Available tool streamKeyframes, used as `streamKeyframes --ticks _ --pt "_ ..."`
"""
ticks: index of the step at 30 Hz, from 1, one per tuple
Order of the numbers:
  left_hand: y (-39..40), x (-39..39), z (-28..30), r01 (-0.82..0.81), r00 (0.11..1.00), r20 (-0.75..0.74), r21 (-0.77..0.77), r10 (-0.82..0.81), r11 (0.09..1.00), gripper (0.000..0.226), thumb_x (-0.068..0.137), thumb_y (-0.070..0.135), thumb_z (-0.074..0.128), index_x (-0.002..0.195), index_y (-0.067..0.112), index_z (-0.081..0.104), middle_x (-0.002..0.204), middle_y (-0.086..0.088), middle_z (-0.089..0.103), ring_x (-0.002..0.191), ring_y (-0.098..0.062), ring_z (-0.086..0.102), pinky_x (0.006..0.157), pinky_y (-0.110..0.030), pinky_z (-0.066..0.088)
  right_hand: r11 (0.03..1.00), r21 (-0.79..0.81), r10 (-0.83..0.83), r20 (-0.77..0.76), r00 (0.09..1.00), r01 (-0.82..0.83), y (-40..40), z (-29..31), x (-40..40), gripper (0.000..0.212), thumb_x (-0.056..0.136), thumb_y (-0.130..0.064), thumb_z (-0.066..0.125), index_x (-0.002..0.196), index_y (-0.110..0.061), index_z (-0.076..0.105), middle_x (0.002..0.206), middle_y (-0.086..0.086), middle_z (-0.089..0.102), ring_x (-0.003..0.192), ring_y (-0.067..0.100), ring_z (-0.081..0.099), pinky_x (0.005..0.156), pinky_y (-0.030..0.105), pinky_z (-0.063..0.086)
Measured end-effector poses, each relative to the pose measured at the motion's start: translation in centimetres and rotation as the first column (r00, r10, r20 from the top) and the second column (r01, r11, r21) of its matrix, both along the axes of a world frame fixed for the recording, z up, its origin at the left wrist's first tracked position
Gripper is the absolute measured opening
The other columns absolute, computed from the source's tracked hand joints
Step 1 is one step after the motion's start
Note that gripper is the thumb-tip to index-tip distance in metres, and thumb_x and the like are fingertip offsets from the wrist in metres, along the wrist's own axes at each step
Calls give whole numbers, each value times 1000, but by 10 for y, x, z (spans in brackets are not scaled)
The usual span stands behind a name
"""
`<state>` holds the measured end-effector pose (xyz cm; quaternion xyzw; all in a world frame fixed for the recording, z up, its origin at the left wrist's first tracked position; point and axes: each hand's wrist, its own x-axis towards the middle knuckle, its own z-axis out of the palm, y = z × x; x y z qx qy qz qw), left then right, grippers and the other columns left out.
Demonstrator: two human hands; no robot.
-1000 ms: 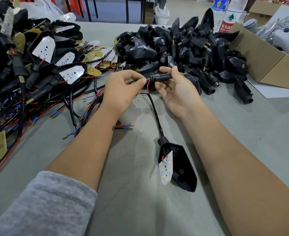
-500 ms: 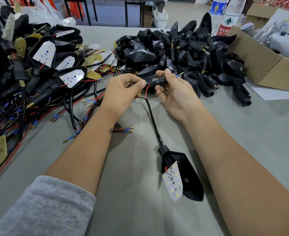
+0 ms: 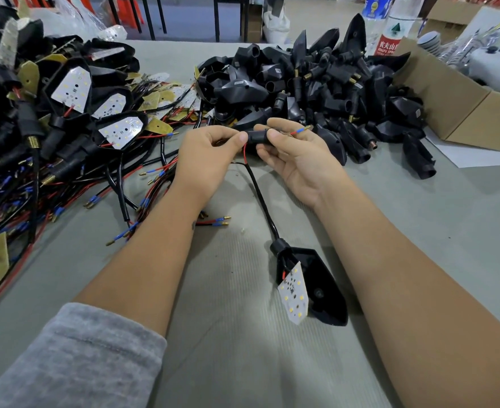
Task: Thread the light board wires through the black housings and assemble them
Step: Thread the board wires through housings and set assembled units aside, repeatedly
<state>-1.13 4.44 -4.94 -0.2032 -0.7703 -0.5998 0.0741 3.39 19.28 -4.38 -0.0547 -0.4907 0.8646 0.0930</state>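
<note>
Black stem sleeve (image 3: 257,136) held level above the grey table (image 3: 419,231), pinched at its left end by left hand (image 3: 210,154), gripped from the right by right hand (image 3: 298,160). Red wire (image 3: 297,131) with blue tip poking out the sleeve's right end. Black cable (image 3: 262,198) running near to black housing (image 3: 319,287), flat on table, light board (image 3: 293,293) tilted against it. Heap of empty housings (image 3: 316,83) far right; assembled units (image 3: 66,113) far left.

A cardboard box (image 3: 460,107) sat at the table's (image 3: 242,363) far right, two plastic bottles (image 3: 390,25) stood behind it, and a white sheet of paper (image 3: 478,156) lay beside it.
</note>
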Motion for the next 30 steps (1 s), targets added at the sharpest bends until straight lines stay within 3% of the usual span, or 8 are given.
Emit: streamKeyframes --ticks 5,9,14,18,23,30 --pt "5 -2 0 -37 999 11 -18 37 999 20 100 22 52 99 24 71 86 14 67 78 7 58 75 -11 45 998 -25 -51 29 998 51 -2 1 -2 9 94 2 58 98 -6 61 80 6 72 66 14 66 68 22 57" --pt "6 -7 -3 -137 987 93 20 134 990 8 98 21 53 97 22 60 80 10 56 73 -4 53 78 -29 51 997 -29 -74 43 996 75 -2 1 -2 13 91 7 58 95 -4 62 77 6 66 66 15 65 70 21 58" --pt "3 -9 -4 -180 982 54 15 179 984 14 96 22 58 85 31 58 74 11 57 63 0 49 59 -10 39 997 -15 -76 39 996 77 -3 2 -1 16 90 10 57 96 -4 61 88 11 62 70 16 65 78 24 59" --pt "2 -8 -2 -161 985 65 0 161 987 11 96 24 60 86 30 62 72 14 59 56 8 51 56 -5 38 997 -42 -68 40 997 70 -4 4 1 14 92 9 56 96 -3 58 90 13 62 71 17 65 79 25 58" --pt "8 1 0 -57 998 10 -76 58 996 16 94 19 62 82 29 64 75 14 63 62 7 55 62 -6 41 999 15 -36 26 999 36 -8 6 3 15 90 13 55 94 -2 57 87 12 61 71 17 66 76 25 59" --pt "7 1 2 -65 994 94 59 59 996 10 96 17 59 94 22 67 79 9 67 66 8 59 61 -10 47 997 -26 -76 43 996 77 -6 7 2 14 90 10 57 95 -3 57 91 14 61 68 16 65 75 24 59"
